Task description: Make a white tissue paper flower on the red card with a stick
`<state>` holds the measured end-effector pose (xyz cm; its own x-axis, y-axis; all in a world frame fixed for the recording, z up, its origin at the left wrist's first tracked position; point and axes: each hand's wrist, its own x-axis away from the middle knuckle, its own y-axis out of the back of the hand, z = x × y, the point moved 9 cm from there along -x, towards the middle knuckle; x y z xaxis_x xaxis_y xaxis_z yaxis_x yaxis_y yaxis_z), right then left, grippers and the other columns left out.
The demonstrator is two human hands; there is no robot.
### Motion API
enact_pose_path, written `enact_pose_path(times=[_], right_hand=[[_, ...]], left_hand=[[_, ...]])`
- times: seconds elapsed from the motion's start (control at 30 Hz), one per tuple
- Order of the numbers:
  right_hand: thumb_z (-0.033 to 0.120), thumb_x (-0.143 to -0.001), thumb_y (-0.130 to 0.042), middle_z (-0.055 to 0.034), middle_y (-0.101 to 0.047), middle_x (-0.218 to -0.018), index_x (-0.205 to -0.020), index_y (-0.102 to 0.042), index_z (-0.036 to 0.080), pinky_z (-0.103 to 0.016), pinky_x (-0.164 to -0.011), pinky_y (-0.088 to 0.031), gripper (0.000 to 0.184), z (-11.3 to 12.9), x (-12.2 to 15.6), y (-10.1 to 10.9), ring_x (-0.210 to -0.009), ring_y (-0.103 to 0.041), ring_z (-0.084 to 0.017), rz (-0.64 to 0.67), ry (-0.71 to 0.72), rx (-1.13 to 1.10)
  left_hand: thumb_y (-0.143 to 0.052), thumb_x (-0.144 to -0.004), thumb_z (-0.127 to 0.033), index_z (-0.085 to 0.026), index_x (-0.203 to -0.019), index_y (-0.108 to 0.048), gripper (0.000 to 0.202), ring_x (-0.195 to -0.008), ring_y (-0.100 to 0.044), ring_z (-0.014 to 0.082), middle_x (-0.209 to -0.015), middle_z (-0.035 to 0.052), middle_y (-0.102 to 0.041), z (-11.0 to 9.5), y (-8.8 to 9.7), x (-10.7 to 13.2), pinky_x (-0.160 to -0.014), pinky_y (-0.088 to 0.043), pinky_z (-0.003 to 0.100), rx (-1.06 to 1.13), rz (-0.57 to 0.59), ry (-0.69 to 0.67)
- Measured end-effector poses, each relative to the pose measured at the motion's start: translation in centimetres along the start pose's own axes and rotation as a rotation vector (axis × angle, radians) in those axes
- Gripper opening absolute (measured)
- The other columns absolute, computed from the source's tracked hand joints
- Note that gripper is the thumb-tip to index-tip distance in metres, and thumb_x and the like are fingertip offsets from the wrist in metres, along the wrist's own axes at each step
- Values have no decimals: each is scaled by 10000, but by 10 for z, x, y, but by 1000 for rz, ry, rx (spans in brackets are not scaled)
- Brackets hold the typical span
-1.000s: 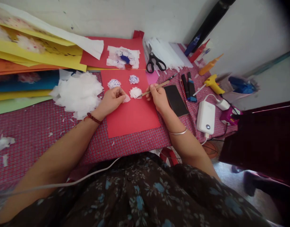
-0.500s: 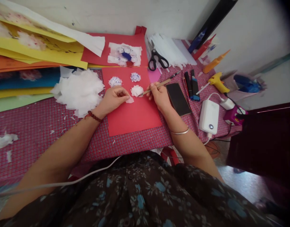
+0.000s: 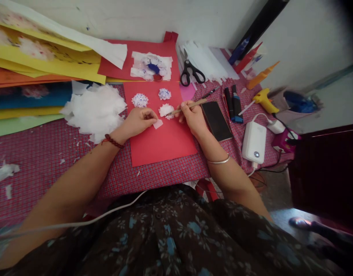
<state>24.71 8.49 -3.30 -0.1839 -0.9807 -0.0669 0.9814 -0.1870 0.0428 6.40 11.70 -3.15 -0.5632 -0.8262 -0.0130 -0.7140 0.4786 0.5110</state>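
Note:
Between thumb and finger, my left hand [image 3: 141, 119] pinches a small piece of white tissue paper [image 3: 157, 124] over the red sheet [image 3: 165, 143]. My right hand [image 3: 191, 115] grips a thin wooden stick [image 3: 197, 102], its tip touching the edge of a white tissue-paper puff [image 3: 165, 110]. Two more puffs sit farther up the sheet: one speckled with purple [image 3: 140, 100] at the left, and another speckled one [image 3: 164, 94] at the right.
Left of the sheet lies a heap of white tissue pieces [image 3: 96, 109]. Black scissors [image 3: 190, 73], a phone [image 3: 217, 120], two box cutters [image 3: 233, 103], a yellow glue gun [image 3: 264, 100] and a white power bank [image 3: 254, 142] lie to the right. Coloured papers [image 3: 50, 69] are stacked back left.
The stick in my right hand has tilted flatter, and the tissue piece in my left hand has turned slightly. A person's shoe has come into view at the lower right.

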Motion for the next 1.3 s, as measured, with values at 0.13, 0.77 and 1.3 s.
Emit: enact_pose_path(times=[0.13,0.77,1.3], right_hand=[[607,-866,-549,61,-548,-502,-723,-551,213,-194,-401,-372,419,-2,0,5,-393,-483,-65,-42,-38,-18],[620,-806,-609,76,-499,-451,-692,-542,206,-184,-367,-388,435,-7,0,11,-343,-422,-57,-77,-84,-118],[590,-829,-573,46,-563,-533,-740,-585,188,-185,-405,-395,412,-6,-1,2,-402,-485,-67,1,-3,-20]], left_hand=[[-617,-780,-222,-182,-754,-661,65,-706,-563,144,-742,10,-652,-2,1,1,-633,-418,266,1,-17,-26],[-598,-804,-229,-190,-841,-610,55,-695,-574,124,-779,4,-635,-4,0,3,-607,-442,240,89,21,-15],[-604,-814,-227,-201,-796,-717,117,-807,-633,141,-845,15,-698,-16,-3,5,-755,-475,272,-19,55,-119]])
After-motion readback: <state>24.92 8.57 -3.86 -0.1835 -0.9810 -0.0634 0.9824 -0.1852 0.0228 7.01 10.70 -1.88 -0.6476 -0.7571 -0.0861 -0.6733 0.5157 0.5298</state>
